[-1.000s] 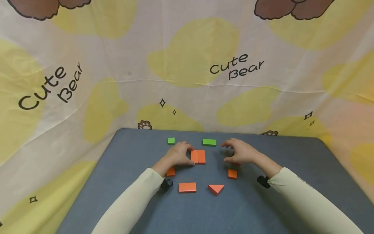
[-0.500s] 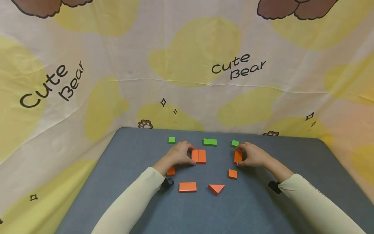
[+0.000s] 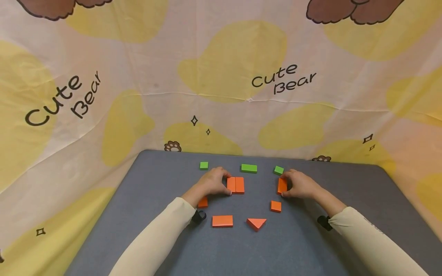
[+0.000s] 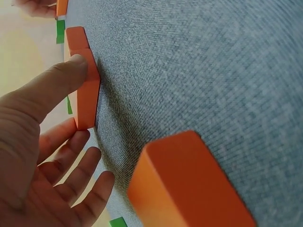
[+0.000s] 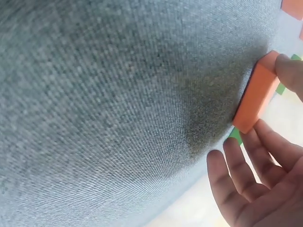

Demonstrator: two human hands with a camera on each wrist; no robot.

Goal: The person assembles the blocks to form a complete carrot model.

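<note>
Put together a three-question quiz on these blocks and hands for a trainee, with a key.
1. How many green blocks show in the head view?

2. True or false: the two orange blocks at the left hand lie side by side.

3. In the head view, the right hand holds which?
A. a triangular block
B. an orange rectangular block
C. a long green block

Key:
1. Three
2. True
3. B
</note>
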